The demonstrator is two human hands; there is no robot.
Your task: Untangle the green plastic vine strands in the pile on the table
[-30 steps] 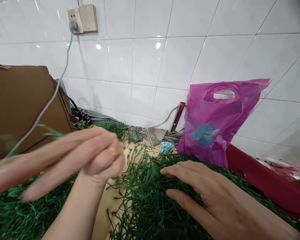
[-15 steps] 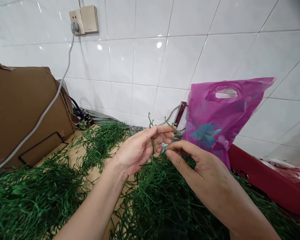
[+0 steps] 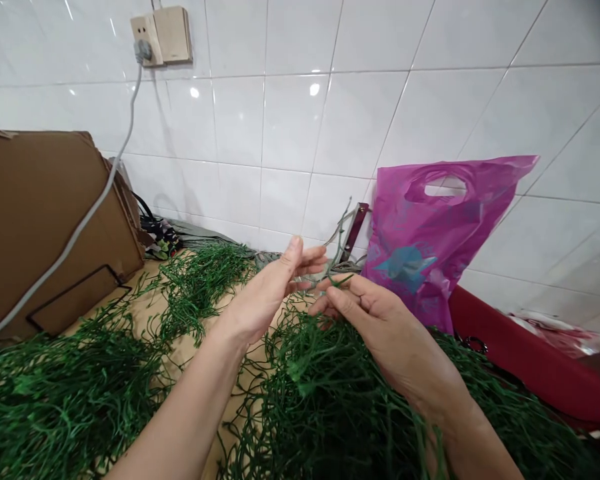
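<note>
My left hand (image 3: pixel 266 292) is raised over the worktop with its thumb up and its fingers stretched out; I see nothing gripped in it. Close to its fingertips, my right hand (image 3: pixel 383 313) pinches a thin green plastic plant stem (image 3: pixel 341 233) between thumb and fingers. The stem's upper end points up toward the wall, and a short side piece crosses the right thumb. Under both hands spreads a large heap of green artificial stems (image 3: pixel 340 400), partly covered by the right forearm.
More green stems lie in a left heap (image 3: pixel 65 393) and a smaller back heap (image 3: pixel 195 287) on the tan worktop (image 3: pixel 185 350). A cardboard box (image 3: pixel 45 227) and grey cable (image 3: pixel 87 230) are left. A purple plastic bag (image 3: pixel 430 233) and red container (image 3: pixel 530 367) stand right.
The green stem that crossed my left palm is now pinched in my right hand. My left thumb has lifted and its fingers have straightened. The light-blue bit between the hands no longer shows.
</note>
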